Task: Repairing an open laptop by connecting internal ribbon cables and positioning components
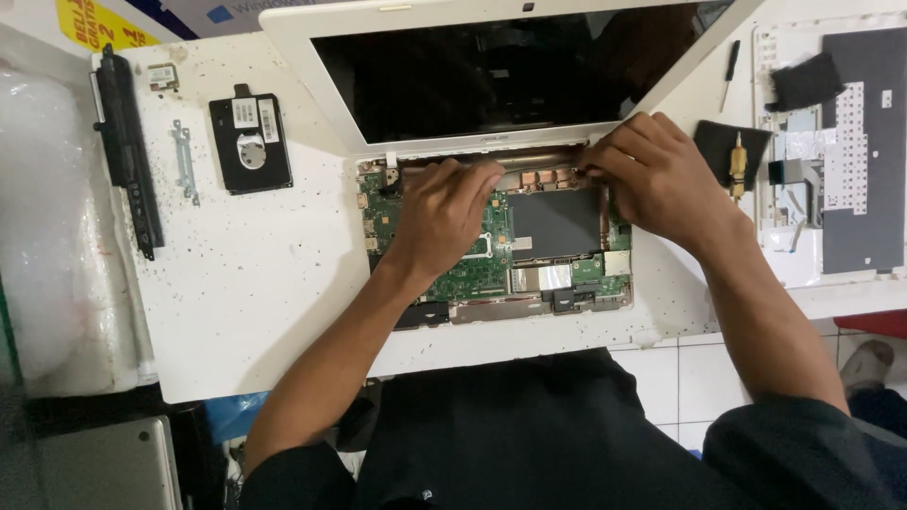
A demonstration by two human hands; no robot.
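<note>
An opened white laptop (491, 217) lies in the middle of the speckled white tabletop (255, 302), its bottom half stripped so the green board (472, 269) and a dark flat panel (556, 222) show. The screen (491, 76) is tilted back, away from the person.

Both hands work along the hinge bar (529, 159) at the back edge of the base. The left hand (444, 212) rests palm down over the board, fingertips curled and pressing on the bar near the left hinge. The right hand (657, 175) pinches the bar's right end, near the right hinge, with thumb and fingers closed on it.

To the left lie a long black battery (125, 142), a small metal bracket (184, 161) and a black hard drive (250, 144). To the right are a screwdriver (738, 162) on a black cloth (718, 140) and the removed keyboard cover (841, 151), face down.
</note>
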